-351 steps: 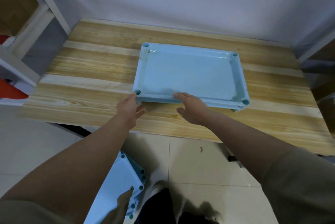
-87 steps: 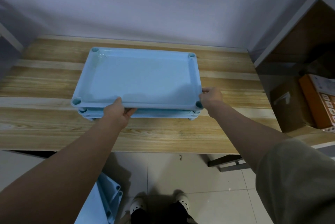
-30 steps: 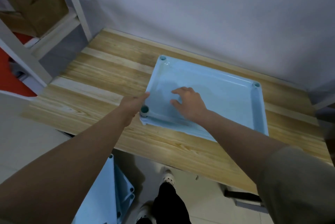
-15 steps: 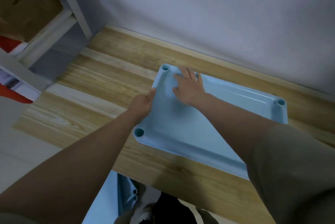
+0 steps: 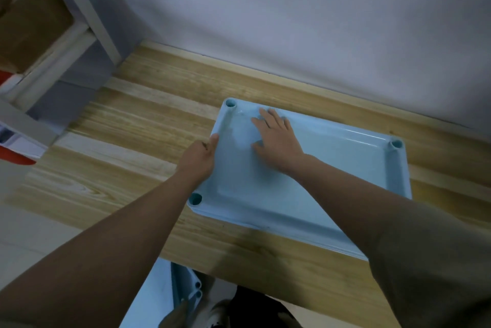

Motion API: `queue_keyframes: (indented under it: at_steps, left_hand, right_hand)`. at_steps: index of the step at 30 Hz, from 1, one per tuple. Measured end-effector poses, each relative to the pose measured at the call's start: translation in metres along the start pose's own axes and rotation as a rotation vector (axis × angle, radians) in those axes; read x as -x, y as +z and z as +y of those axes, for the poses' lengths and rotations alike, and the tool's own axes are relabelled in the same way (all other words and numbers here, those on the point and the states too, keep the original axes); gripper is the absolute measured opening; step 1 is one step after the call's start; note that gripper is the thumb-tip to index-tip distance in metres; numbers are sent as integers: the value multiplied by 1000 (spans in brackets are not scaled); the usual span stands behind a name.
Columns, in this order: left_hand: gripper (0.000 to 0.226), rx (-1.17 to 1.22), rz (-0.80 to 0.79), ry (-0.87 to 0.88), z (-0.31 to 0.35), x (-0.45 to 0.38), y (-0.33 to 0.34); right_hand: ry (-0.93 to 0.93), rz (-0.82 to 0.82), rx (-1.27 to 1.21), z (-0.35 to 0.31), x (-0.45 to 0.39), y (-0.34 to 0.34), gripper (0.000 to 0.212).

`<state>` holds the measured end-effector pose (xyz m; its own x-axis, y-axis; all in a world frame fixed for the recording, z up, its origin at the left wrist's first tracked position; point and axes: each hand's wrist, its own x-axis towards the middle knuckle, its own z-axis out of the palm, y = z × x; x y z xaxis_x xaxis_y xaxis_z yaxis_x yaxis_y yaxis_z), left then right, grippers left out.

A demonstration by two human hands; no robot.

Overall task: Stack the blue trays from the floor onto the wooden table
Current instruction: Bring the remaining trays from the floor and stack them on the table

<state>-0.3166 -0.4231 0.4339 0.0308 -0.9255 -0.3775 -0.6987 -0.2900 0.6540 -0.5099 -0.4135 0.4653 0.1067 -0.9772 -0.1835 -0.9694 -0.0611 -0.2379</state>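
Note:
A stack of light blue trays (image 5: 345, 168) lies on the wooden table (image 5: 148, 125), with only the top tray's inside showing. My right hand (image 5: 276, 139) lies flat with spread fingers on the top tray's floor near its far left corner. My left hand (image 5: 199, 157) sits against the stack's left rim, thumb on the rim's top edge; its fingers are hidden below. More blue trays (image 5: 170, 293) stand on edge on the floor under my left forearm.
A white wall runs right behind the table. A white shelf frame (image 5: 87, 17) with a cardboard box (image 5: 29, 22) stands at the left. My shoes (image 5: 220, 311) show on the tiled floor below the table's front edge.
Between half a second ago and now both hands hold almost the same places on the tray stack. A second ago my right hand pressed nearer the tray's front left corner.

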Motion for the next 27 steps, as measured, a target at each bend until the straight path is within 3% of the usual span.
queue_keyframes:
  at_steps: [3, 5, 7, 9, 12, 15, 21, 27]
  left_hand:
    - [68, -270, 174, 72, 8, 12, 3]
    - [77, -425, 228, 272, 20, 25, 5]
    - [80, -539, 137, 499, 35, 37, 12]
    - [87, -604, -40, 612, 49, 50, 26]
    - [100, -699, -260, 624, 64, 71, 50]
    - [108, -793, -362, 589, 68, 81, 69]
    - [115, -906, -367, 563, 76, 83, 75]
    - [114, -929, -373, 559, 75, 84, 75]
  right_hand:
    - [122, 36, -16, 11, 36, 9, 67]
    - [200, 40, 1, 20, 59, 15, 69]
    - [283, 43, 4, 29, 77, 16, 72]
    - [353, 50, 6, 38, 94, 12, 74]
    - [471, 70, 10, 52, 120, 3, 74]
    - [611, 93, 44, 69, 146, -3, 77]
    - [844, 78, 11, 93, 184, 0, 78]
    - [851, 4, 38, 99, 186, 14, 71]
